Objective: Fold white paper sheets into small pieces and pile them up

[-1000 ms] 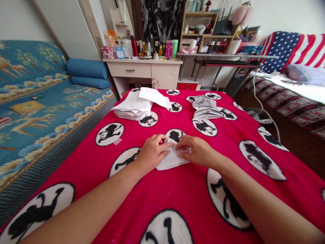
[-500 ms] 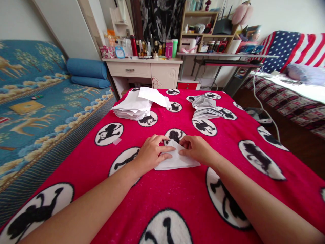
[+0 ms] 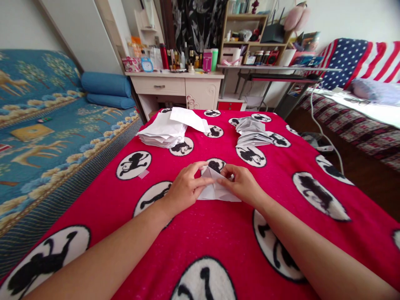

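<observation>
A folded sheet of white paper point(image 3: 218, 192) with a pointed top lies between my hands on the red cloth point(image 3: 200, 233). From the left, my left hand point(image 3: 187, 184) grips the paper's edge between thumb and fingers. My right hand point(image 3: 243, 182) pinches the paper's right side, fingers curled around it. Parts of the paper are hidden under both hands. Farther off on the left is a stack of white paper sheets point(image 3: 162, 131), with one loose sheet point(image 3: 189, 118) lying askew on top. Folded paper pieces point(image 3: 253, 135) are piled at the far right.
A small clear-looking scrap point(image 3: 143, 174) lies left of my hands. Behind the cloth-covered surface stands a white dresser point(image 3: 162, 85) crowded with bottles. A blue-covered sofa point(image 3: 62, 137) is at left; a bed point(image 3: 359, 121) and a white cable point(image 3: 325, 129) are at right.
The folded paper's lower edge has lifted slightly away from me, and creases now show below its point. My right hand has shifted a little along the right side. The piles look the same.
</observation>
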Demonstrator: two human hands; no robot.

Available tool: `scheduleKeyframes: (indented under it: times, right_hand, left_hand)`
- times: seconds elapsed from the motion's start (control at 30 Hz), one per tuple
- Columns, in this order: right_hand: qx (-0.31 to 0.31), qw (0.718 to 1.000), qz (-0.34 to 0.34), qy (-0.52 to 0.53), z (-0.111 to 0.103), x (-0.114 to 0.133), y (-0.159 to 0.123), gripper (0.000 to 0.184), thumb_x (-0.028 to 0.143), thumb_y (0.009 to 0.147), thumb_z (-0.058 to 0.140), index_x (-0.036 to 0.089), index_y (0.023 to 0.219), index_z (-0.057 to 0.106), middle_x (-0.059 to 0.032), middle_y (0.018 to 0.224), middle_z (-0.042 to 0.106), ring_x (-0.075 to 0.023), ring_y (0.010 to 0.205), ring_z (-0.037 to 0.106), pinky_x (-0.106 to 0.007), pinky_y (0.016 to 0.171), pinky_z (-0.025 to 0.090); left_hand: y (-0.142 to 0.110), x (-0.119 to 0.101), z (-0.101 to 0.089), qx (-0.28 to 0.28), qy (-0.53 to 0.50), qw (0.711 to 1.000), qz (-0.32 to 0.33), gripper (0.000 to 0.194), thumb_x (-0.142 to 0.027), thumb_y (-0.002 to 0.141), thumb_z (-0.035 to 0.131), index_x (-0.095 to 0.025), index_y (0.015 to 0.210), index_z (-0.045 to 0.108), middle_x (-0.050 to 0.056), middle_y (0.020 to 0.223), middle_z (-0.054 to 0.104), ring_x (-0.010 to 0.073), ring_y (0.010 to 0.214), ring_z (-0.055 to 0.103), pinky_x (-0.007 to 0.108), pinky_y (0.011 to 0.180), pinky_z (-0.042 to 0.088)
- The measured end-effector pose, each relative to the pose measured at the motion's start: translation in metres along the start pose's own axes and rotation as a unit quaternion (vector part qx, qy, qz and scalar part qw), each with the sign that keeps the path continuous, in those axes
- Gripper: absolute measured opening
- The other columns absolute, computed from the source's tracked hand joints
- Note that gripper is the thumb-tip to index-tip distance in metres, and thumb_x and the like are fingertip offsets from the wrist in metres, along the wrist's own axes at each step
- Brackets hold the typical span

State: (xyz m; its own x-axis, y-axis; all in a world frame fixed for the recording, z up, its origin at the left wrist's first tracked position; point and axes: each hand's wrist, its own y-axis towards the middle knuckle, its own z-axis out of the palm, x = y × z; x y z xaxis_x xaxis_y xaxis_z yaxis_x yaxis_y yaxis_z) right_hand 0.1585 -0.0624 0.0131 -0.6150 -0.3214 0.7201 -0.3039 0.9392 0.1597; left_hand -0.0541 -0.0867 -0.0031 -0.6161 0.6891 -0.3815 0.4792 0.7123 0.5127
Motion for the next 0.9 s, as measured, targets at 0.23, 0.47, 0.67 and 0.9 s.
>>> scheduleKeyframes:
  times: [0.23, 0.47, 0.67, 0.9]
  right_hand:
    - [-0.02, 0.987, 0.018, 0.158, 0.002, 0.014, -0.001, 0.02, 0.034, 0.073, 0.07, 0.017, 0.08, 0.063, -0.0013, 0.075, 0.065, -0.0128, 0.066, 0.054, -0.023, 0.058, 0.04]
    - [-0.099, 0.89, 0.139, 0.423, 0.011, 0.019, -0.002, 0.06, 0.05, 0.074, 0.07, 0.02, 0.121, 0.047, -0.0095, 0.105, 0.068, -0.0196, 0.089, 0.066, -0.032, 0.076, 0.053]
    - [-0.071, 0.896, 0.14, 0.415, 0.02, 0.029, -0.007, 0.062, 0.043, 0.066, 0.078, 0.017, 0.116, 0.053, -0.0061, 0.09, 0.07, -0.0169, 0.072, 0.065, -0.027, 0.062, 0.051]
    - [-0.081, 0.926, 0.144, 0.34, 0.011, 0.02, -0.002, 0.046, 0.036, 0.064, 0.075, 0.016, 0.102, 0.057, 0.0023, 0.067, 0.062, -0.0106, 0.051, 0.05, -0.023, 0.048, 0.04]
  left_hand:
    - [0.004, 0.003, 0.003, 0.014, -0.153, 0.985, -0.083, 0.021, -0.013, 0.08, 0.065, -0.022, 0.095, 0.077, 0.007, 0.088, 0.071, 0.0165, 0.081, 0.065, 0.029, 0.075, 0.054]
    - [0.003, -0.006, 0.006, -0.114, -0.261, 0.935, -0.214, 0.05, -0.022, 0.08, 0.067, -0.014, 0.129, 0.06, 0.012, 0.11, 0.063, 0.0164, 0.085, 0.067, 0.029, 0.077, 0.058]
    - [0.002, -0.019, 0.006, -0.028, -0.326, 0.925, -0.196, 0.079, -0.023, 0.078, 0.069, -0.021, 0.149, 0.033, 0.015, 0.132, 0.051, 0.0172, 0.094, 0.065, 0.031, 0.083, 0.058]
    - [0.001, -0.017, 0.002, -0.027, -0.376, 0.903, -0.207, 0.052, -0.031, 0.082, 0.066, -0.022, 0.133, 0.056, 0.012, 0.132, 0.053, 0.0185, 0.101, 0.063, 0.028, 0.082, 0.057]
